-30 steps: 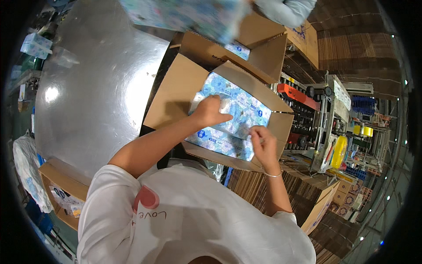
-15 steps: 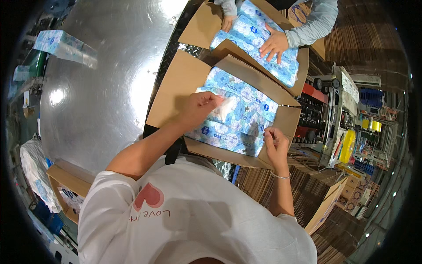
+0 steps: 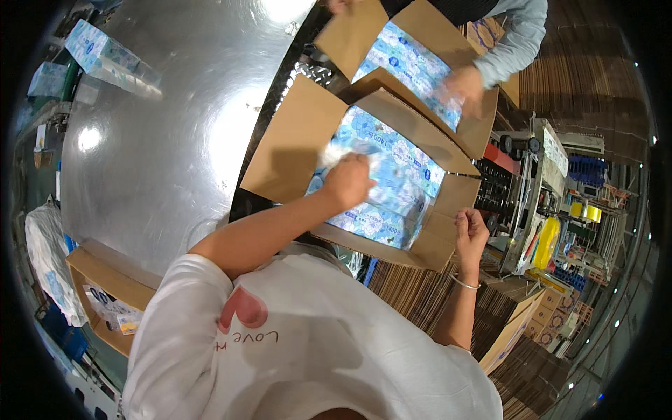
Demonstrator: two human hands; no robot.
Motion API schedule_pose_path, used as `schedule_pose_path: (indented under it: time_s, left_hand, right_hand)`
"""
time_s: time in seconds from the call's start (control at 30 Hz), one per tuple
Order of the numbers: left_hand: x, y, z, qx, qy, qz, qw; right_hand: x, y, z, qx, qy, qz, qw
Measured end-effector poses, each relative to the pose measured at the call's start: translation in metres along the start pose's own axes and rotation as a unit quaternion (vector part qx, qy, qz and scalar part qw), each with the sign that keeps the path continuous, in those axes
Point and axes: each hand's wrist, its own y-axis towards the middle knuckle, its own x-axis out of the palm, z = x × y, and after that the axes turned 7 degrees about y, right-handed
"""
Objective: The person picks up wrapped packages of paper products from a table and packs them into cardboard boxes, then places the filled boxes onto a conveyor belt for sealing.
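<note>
An opened cardboard carton stands before me with its left flap spread out. Blue-and-white flowered tissue packs lie side by side in it. My left hand is closed like a fist on top of the packs, slightly blurred. Beside its knuckles is a whitish blur that I cannot make out. At the carton's right rim, my right hand has its fingers curled together. Whether these fingers grip the rim or hold something small is hidden.
Behind my carton, a co-worker's blurred hand is over packs in a second carton. A shiny metal table spreads to the left, with a wrapped pack at its far side. Stacked flat cardboard stands at lower right.
My left hand has come down onto the packs and turned into a fist. My right hand has moved outward to the carton's right rim. The co-worker's hands have shifted on the other carton.
</note>
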Motion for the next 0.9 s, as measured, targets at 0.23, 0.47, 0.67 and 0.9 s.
schedule_pose_path:
  time_s: [0.23, 0.47, 0.67, 0.9]
  left_hand:
    - [-0.01, 0.007, -0.056, -0.059, 0.106, 0.114, 0.986]
    - [-0.091, -0.019, -0.052, -0.091, -0.298, -0.173, 0.934]
    - [0.009, -0.002, 0.023, 0.257, 0.163, -0.406, 0.862]
    - [0.007, 0.023, -0.04, 0.013, 0.119, -0.03, 0.992]
  right_hand:
    - [-0.046, 0.019, 0.095, 0.029, -0.277, 0.089, 0.956]
    - [0.058, 0.024, 0.122, 0.168, -0.115, -0.223, 0.953]
    - [0.077, 0.041, 0.089, 0.135, -0.113, -0.347, 0.921]
    - [0.073, 0.11, 0.01, -0.17, -0.229, 0.133, 0.949]
